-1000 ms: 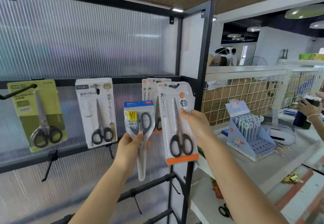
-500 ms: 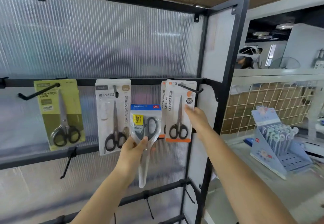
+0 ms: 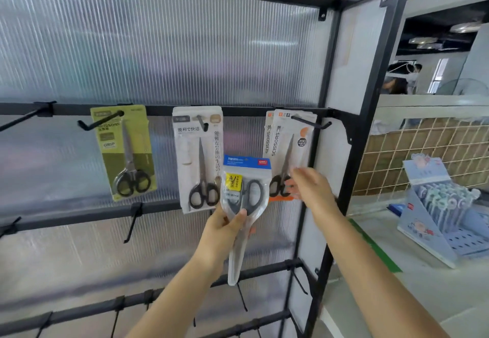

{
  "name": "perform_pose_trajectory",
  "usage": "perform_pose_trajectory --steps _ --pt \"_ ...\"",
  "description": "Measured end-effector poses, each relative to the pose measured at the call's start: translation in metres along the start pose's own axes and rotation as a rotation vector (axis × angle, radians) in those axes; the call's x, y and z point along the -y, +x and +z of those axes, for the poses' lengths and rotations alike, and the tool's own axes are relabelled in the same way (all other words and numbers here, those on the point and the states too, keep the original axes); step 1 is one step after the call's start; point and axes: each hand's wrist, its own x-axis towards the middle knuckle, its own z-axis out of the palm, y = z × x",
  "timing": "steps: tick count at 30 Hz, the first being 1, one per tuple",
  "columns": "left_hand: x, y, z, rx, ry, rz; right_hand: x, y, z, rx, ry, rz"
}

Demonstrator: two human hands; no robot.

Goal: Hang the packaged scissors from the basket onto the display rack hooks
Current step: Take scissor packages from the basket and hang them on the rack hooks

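While gripping blue-topped pack (image 3: pixel 244 192) in left hand (image 3: pixel 222 231) at 6 o'clock of hook (image 3: pixel 312 123); right hand (image 3: pixel 308 186), fingers spread, brushing hung pack (image 3: pixel 287 152), risking knocking it loose.

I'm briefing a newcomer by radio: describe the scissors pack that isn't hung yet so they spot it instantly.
Find the black display rack with its row of hanging packs. In front of that row, the left hand holds the blue-topped pack. Unlike its card-backed neighbours, it is a clear pouch with a yellow label, on no hook.

One head-worn camera faces the display rack (image 3: pixel 341 152) close up, angled slightly upward.
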Motion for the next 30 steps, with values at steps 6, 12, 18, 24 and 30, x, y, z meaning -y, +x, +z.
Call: perform_pose_trajectory --steps 6,12,18,24,30 --pt "-0.01 -0.052 -0.03 0.073 0.052 0.041 0.049 -0.052 0.028 0.326 0.081 0.042" --pt "-0.027 -0.113 -0.104 0.092 0.064 0.059 0.092 -0.12 0.071 0.384 -0.042 -0.225" --pt "-0.048 -0.163 -0.196 0.045 0.079 0.085 0.138 -0.192 0.151 0.422 -0.027 -0.39" --pt "-0.06 -0.183 -0.267 -0.013 0.142 0.116 0.166 -0.218 0.207 0.36 0.062 -0.376" --pt "-0.067 -0.176 -0.28 -0.028 0.153 0.192 0.18 -0.208 0.23 0.223 0.02 -0.422"
